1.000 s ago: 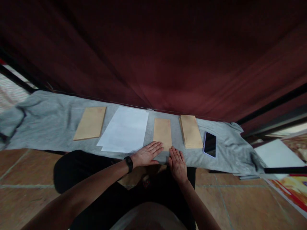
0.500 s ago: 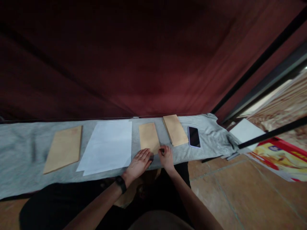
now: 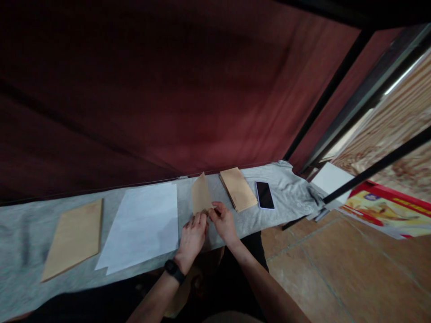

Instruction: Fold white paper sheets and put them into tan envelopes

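A brown paper envelope (image 3: 201, 195) is held at its near end by both hands, its far edge bent up off the grey cloth. My left hand (image 3: 194, 233), with a dark band on the wrist, has its fingers closed on the near edge. Beside it, my right hand (image 3: 222, 222) pinches the same end near the right corner. Left of the hands lie overlapping white paper sheets (image 3: 143, 224). To the right is a stack of brown envelopes (image 3: 238, 188).
Another brown envelope stack (image 3: 76, 235) lies at the far left of the cloth-covered bench (image 3: 188, 197). A phone (image 3: 265, 195) rests right of the envelopes. A dark red curtain (image 3: 188, 112) hangs behind. Black metal bars (image 3: 380, 163) and a colourful box (image 3: 387, 208) are at right.
The envelope lay flat and now its far part is lifted and bent. My left hand's fingers have gone from flat to gripping its near edge. The view has tilted and shifted.
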The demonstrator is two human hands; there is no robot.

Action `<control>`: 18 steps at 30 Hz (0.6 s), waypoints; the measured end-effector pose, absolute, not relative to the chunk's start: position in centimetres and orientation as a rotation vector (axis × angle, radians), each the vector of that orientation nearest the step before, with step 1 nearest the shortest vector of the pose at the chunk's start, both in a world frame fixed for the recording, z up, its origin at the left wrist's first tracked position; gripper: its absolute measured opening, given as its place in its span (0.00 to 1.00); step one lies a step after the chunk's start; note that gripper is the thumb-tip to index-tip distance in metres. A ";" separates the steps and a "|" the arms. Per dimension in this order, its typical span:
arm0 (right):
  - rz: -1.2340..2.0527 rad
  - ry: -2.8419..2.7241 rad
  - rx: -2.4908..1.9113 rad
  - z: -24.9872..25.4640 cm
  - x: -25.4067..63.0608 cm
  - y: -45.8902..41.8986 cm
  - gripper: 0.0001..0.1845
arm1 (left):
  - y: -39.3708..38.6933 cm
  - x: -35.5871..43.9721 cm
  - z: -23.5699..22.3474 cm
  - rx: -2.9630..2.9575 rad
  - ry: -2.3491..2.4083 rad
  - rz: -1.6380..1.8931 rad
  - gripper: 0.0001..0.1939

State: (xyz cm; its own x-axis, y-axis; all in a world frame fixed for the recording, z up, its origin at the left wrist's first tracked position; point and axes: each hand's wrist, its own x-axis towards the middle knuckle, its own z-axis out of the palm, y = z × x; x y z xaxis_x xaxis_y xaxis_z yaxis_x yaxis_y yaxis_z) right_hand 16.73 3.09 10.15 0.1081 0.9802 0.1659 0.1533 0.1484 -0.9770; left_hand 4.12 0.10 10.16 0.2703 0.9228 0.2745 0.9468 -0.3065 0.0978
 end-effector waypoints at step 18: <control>0.762 -1.423 -1.310 7.8 19.3 -0.8 0.26 | -0.8 6.6 10.8 -2.167 -2.095 -1.566 0.07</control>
